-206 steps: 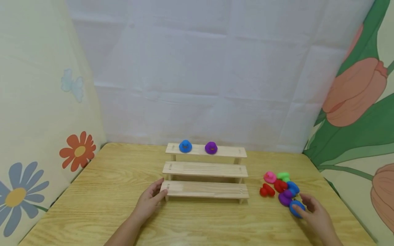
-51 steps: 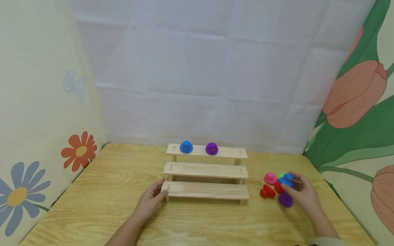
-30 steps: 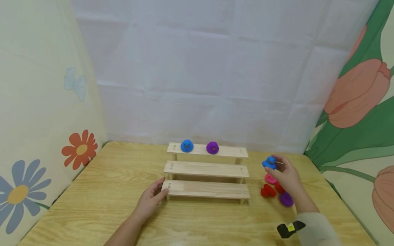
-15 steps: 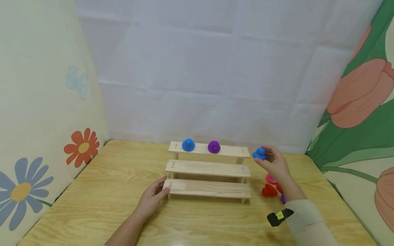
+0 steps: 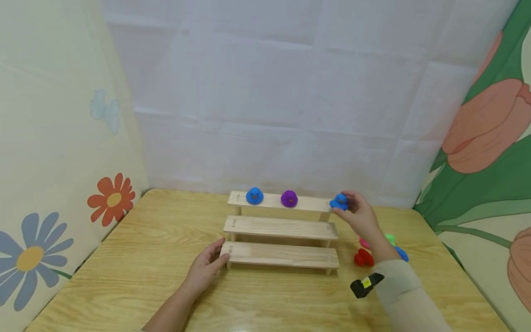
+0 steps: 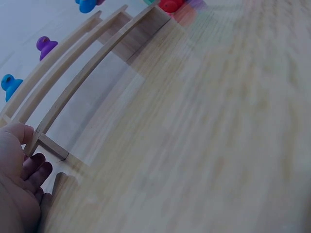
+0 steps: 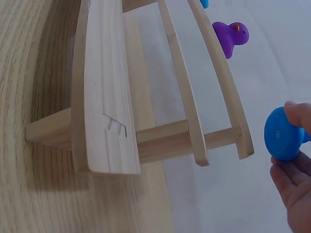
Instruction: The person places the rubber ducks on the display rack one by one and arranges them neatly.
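Observation:
In the head view my right hand [image 5: 362, 221] pinches a blue rubber duck [image 5: 339, 202] between thumb and fingers, at the right end of the top step of a three-step wooden display stand [image 5: 280, 254]. The right wrist view shows that duck's round base [image 7: 281, 135] just off the step's end, apart from it. My left hand [image 5: 203, 267] grips the left end of the lowest step, thumb [image 6: 20, 131] at its edge. Another blue duck [image 5: 255, 196] and a purple duck [image 5: 289, 198] stand on the top step.
Right of the stand, loose ducks lie on the wood-grain table [image 5: 137, 258]: a red duck [image 5: 363, 257], a green one [image 5: 390, 239], a blue one [image 5: 401, 253] and a pink one [image 5: 364, 243], partly hidden by my right arm. A white cloth [image 5: 265, 101] hangs behind.
My right hand has picked up a blue duck from the pile and carried it up and left to the top step's right end. My left hand has stayed at the stand.

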A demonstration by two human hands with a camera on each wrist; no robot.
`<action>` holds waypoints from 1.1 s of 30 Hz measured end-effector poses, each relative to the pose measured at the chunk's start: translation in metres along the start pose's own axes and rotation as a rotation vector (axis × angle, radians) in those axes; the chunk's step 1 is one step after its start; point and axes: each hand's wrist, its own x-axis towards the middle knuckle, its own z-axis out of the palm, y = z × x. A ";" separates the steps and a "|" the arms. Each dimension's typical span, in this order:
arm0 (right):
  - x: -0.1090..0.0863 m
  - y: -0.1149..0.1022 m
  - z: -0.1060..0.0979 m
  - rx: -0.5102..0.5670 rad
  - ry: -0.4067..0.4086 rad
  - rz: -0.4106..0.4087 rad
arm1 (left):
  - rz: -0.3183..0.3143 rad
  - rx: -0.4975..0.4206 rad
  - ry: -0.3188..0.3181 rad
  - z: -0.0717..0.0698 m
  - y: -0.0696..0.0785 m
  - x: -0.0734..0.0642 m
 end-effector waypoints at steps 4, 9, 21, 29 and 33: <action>0.006 -0.001 0.005 0.019 -0.007 -0.018 | -0.001 -0.003 0.009 0.001 -0.001 0.001; 0.008 -0.005 0.012 0.035 -0.017 -0.039 | -0.001 -0.005 0.011 0.001 0.000 0.001; 0.018 -0.007 0.027 0.035 -0.031 -0.040 | -0.001 -0.003 0.008 0.001 0.000 -0.001; 0.024 -0.003 0.037 0.053 -0.035 -0.053 | -0.004 -0.009 0.010 0.001 -0.001 -0.001; 0.026 -0.004 0.039 0.038 -0.051 -0.040 | -0.004 -0.003 0.009 0.001 0.000 -0.001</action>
